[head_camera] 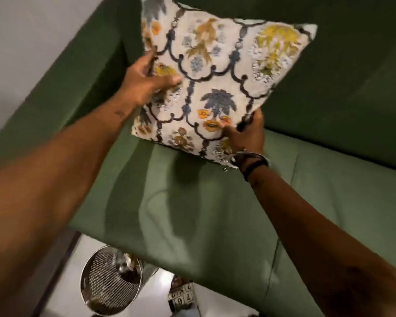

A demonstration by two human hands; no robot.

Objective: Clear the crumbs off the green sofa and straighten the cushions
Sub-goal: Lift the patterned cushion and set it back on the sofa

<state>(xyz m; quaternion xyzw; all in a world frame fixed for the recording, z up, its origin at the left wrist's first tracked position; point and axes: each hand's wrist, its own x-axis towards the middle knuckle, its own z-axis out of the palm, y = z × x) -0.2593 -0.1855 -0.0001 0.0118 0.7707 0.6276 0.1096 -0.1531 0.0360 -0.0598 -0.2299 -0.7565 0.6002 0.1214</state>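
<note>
Both forearms are bare, with no sleeves in view. The right wrist (252, 160) wears a silver metal bangle (249, 154). Just beside the bangle sits a dark band (256, 167).

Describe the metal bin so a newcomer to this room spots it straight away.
Start at the green sofa filling most of the view and follow its front edge down to the pale floor at its left end. There stands a round mesh bin, open at the top. Its shiny silver wire mesh sets it apart from the numbered patterned item on the floor beside it.
</note>
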